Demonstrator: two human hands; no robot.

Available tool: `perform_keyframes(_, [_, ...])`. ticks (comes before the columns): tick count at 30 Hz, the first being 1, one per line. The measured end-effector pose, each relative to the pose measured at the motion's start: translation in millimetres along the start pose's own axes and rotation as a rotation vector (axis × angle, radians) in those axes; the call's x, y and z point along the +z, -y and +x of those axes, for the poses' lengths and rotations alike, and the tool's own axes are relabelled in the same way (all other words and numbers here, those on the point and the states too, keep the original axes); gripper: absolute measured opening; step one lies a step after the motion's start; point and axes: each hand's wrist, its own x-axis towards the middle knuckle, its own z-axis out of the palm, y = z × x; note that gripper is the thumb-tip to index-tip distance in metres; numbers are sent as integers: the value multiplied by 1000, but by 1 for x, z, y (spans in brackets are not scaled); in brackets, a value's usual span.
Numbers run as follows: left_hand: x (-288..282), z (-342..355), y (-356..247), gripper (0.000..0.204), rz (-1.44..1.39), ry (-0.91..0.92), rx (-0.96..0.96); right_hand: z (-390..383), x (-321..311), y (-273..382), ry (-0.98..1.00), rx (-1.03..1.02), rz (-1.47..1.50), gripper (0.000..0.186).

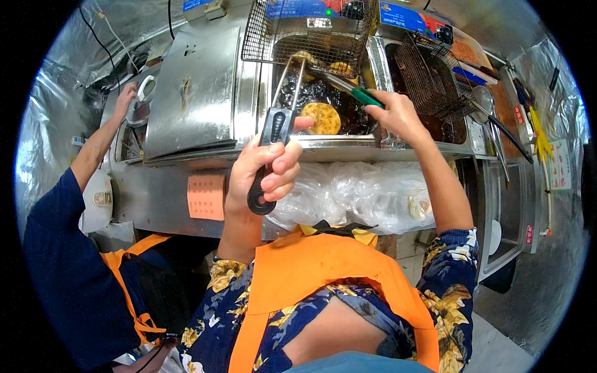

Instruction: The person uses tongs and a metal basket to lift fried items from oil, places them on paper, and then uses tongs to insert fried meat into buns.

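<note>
left hand [267,169] grips the wire basket [264,50] by its black handle [280,124]; right hand [400,116] is wrapped round green-handled tongs [365,97]; the golden patty [323,118] lies in fryer oil [310,92], probably light, slippery, fragile; best held by its rim

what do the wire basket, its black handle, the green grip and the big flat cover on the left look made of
Wire basket: dark metal, from its open grid.
Black handle: probably plastic, evenly coloured and moulded; rubber is possible.
Green grip: likely plastic, solid-coloured.
Flat cover: brushed metal, perhaps stainless steel, grey with soft reflections.
</note>
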Motion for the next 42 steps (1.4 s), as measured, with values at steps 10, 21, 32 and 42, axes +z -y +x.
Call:
perform_keyframes(10, [-2, 0, -1, 50, 3, 8, -1, -34, -35, 1, 26, 186, 160, 32])
perform_keyframes(21, [0, -6, 4, 49, 13, -19, -4, -43, -48, 9, -32, 11, -109, 30])
perform_keyframes(32, [2, -9, 6, 52, -17, -17, -15, 29, -58, 6, 122, 245, -273, 36])
perform_keyframes(42, [13, -18, 11, 48, -83, -79, -54, -76, -85, 28, -52, 14, -483, 35])
